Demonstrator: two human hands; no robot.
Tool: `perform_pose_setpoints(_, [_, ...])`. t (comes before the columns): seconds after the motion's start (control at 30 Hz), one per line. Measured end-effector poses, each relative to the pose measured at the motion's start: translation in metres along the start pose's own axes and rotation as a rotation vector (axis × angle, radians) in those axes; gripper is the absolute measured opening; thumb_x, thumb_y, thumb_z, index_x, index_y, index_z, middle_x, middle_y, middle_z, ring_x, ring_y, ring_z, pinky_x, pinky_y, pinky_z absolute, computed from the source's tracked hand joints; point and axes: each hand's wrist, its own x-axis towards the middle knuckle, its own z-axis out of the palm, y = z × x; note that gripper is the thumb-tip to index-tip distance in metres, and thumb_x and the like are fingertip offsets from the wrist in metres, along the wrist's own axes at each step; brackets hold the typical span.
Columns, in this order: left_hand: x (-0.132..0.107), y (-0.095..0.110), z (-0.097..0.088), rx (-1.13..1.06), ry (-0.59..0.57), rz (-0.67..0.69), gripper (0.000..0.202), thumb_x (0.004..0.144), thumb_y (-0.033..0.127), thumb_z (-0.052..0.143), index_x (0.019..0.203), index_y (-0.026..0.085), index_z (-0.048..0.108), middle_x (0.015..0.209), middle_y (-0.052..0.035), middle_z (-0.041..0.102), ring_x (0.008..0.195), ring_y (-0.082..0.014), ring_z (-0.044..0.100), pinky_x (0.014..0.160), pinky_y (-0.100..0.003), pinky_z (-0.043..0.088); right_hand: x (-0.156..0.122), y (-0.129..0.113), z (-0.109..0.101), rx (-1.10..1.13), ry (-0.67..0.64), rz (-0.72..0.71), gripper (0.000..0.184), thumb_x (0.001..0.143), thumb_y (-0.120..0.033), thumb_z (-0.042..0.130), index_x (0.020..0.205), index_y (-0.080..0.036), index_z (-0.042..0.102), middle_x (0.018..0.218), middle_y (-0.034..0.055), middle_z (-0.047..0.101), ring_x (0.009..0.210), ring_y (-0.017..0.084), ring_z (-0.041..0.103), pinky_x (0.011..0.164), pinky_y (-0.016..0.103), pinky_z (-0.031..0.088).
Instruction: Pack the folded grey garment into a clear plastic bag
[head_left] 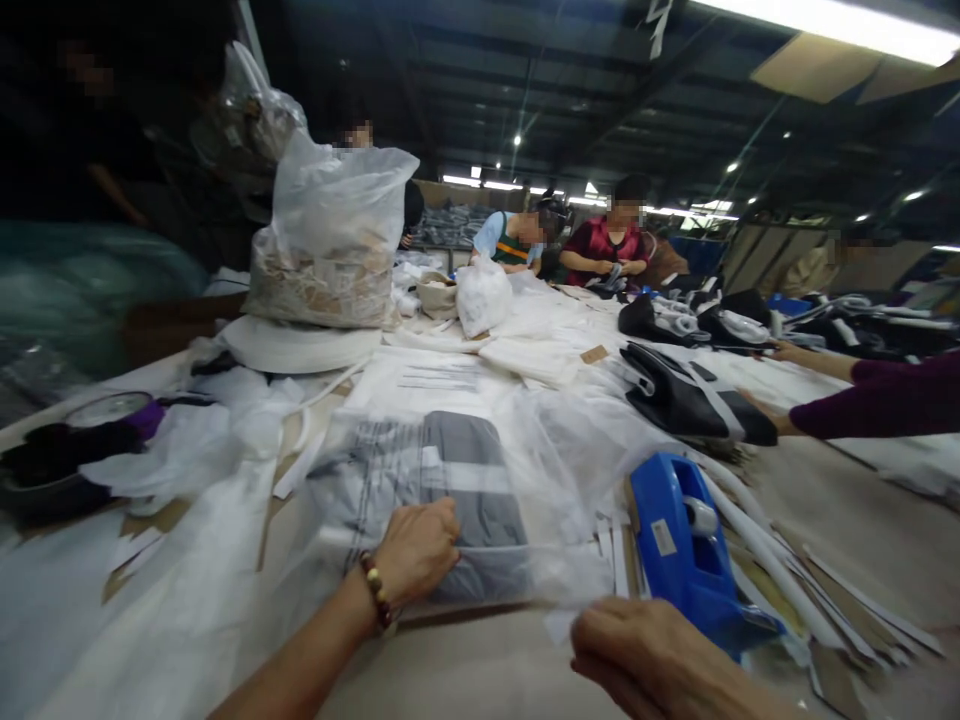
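A long work table [847, 520] littered with white fabric and paper is filling the view of a dim workshop, and everything here is being placed relative to the blue plastic tape dispenser [686, 545] sitting near its front edge. Far behind the dispenser and to its left, a tall clear plastic sack stuffed with pale paper tags [330, 235] is standing upright on a round white stack. Just left of the dispenser, a clear plastic bag holding a folded grey garment with a white stripe [442, 500] is lying flat on the table. Behind the dispenser and slightly to its right, a co-worker's arm in a dark purple sleeve [885, 400] is reaching in from the right edge, its hand resting on a black garment with white trim [686, 400]. Far beyond the dispenser, two seated people are working at the table's far end.

The person's left hand [416, 550], wearing a brown beaded bracelet [375, 590] at the wrist, is pressing down in a closed fist on the near edge of the bagged garment, left of the dispenser. The right hand [652, 655] is hovering just in front of the dispenser, knuckles up and fingers curled under; whether it is gripping the loose flap of the bag beside it cannot be told.
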Motion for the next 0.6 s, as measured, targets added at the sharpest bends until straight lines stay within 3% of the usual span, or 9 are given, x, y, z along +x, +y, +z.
perform_pose_setpoints(0.1, [0.000, 0.000, 0.000, -0.006, -0.010, 0.006, 0.005, 0.068, 0.023, 0.052, 0.069, 0.019, 0.049, 0.080, 0.0003, 0.059, 0.075, -0.0167, 0.057, 0.063, -0.029, 0.031, 0.064, -0.008, -0.008, -0.134, -0.223, -0.112, 0.013, 0.087, -0.020, 0.048, 0.080, -0.020, 0.059, 0.079, 0.0020, 0.068, 0.072, 0.016, 0.064, 0.058, 0.024, 0.037])
perform_pose_setpoints(0.23, [0.000, 0.000, -0.001, -0.006, -0.020, 0.017, 0.004, 0.070, 0.023, 0.052, 0.070, 0.019, 0.051, 0.080, -0.0002, 0.058, 0.072, -0.0169, 0.056, 0.059, -0.030, 0.028, 0.117, -0.002, 0.000, -0.235, -0.307, -0.154, 0.015, 0.085, -0.022, 0.050, 0.084, -0.017, 0.064, 0.082, 0.0087, 0.070, 0.075, 0.022, 0.066, 0.055, 0.027, 0.031])
perform_pose_setpoints(0.33, [0.001, -0.001, 0.001, -0.015, -0.040, 0.019, 0.005, 0.073, 0.023, 0.050, 0.075, 0.018, 0.053, 0.080, -0.0005, 0.057, 0.073, -0.0169, 0.056, 0.060, -0.030, 0.029, 0.138, 0.001, 0.007, -0.216, -0.320, -0.128, 0.013, 0.082, -0.021, 0.055, 0.081, -0.015, 0.067, 0.079, 0.0096, 0.071, 0.074, 0.022, 0.065, 0.052, 0.027, 0.028])
perform_pose_setpoints(0.43, [0.001, -0.002, 0.002, -0.031, -0.068, 0.032, 0.006, 0.076, 0.022, 0.049, 0.074, 0.018, 0.053, 0.080, -0.0004, 0.056, 0.073, -0.0160, 0.055, 0.061, -0.029, 0.030, 0.154, 0.012, 0.011, -0.159, -0.305, -0.045, 0.014, 0.074, -0.032, 0.068, 0.071, -0.018, 0.069, 0.065, 0.0037, 0.069, 0.063, 0.018, 0.063, 0.047, 0.023, 0.027])
perform_pose_setpoints(0.53, [0.000, -0.002, 0.003, -0.046, -0.064, 0.048, 0.005, 0.077, 0.021, 0.050, 0.075, 0.018, 0.054, 0.082, -0.0008, 0.055, 0.074, -0.0159, 0.054, 0.064, -0.028, 0.032, 0.160, 0.032, 0.010, -0.126, -0.215, 0.082, 0.032, 0.060, -0.048, 0.078, 0.061, -0.018, 0.067, 0.052, -0.0002, 0.062, 0.051, 0.014, 0.056, 0.041, 0.021, 0.026])
perform_pose_setpoints(0.6, [0.000, -0.002, 0.004, -0.061, -0.053, 0.055, 0.006, 0.078, 0.022, 0.050, 0.074, 0.018, 0.054, 0.082, -0.0011, 0.055, 0.074, -0.0160, 0.054, 0.065, -0.028, 0.034, 0.152, 0.044, 0.007, -0.143, -0.102, 0.176, 0.033, 0.061, -0.047, 0.077, 0.059, -0.017, 0.065, 0.051, 0.0004, 0.060, 0.050, 0.015, 0.055, 0.042, 0.022, 0.028])
